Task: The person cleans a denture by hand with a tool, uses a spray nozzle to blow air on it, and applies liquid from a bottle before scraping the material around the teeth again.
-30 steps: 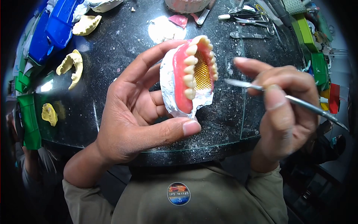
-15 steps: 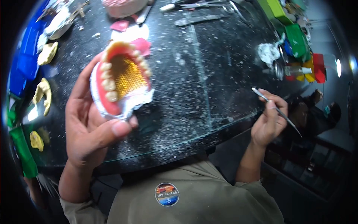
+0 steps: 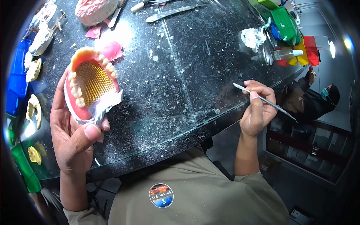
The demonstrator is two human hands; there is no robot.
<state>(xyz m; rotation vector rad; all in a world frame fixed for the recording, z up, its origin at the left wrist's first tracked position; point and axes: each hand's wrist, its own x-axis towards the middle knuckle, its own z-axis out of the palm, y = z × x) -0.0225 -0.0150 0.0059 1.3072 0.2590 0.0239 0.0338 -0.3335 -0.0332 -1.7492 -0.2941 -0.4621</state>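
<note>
A denture model (image 3: 77, 92) with pink gum, cream teeth, a gold mesh palate and a white plaster base rests in my left hand (image 3: 73, 138). The thumb presses its lower edge and the fingers wrap behind it. My right hand (image 3: 258, 108) pinches a thin metal carving tool (image 3: 277, 107) between thumb and fingers, its pale tip pointing up and left, well apart from the model. Pink wax pieces (image 3: 112, 51) lie on the table just beyond the model.
The dark, dusty table (image 3: 157, 112) carries a knife (image 3: 172, 14), a pink-and-white model (image 3: 95, 11), yellowish casts (image 3: 33, 110), crumpled white material (image 3: 253, 39) and a clear bottle (image 3: 287, 54). Bins (image 3: 287, 26) stand at both sides. Another person (image 3: 315, 99) is at the far right.
The model and my left hand appear farther left and slightly lower. The right hand with the tool appears slightly left. The table items have also shifted left in view.
</note>
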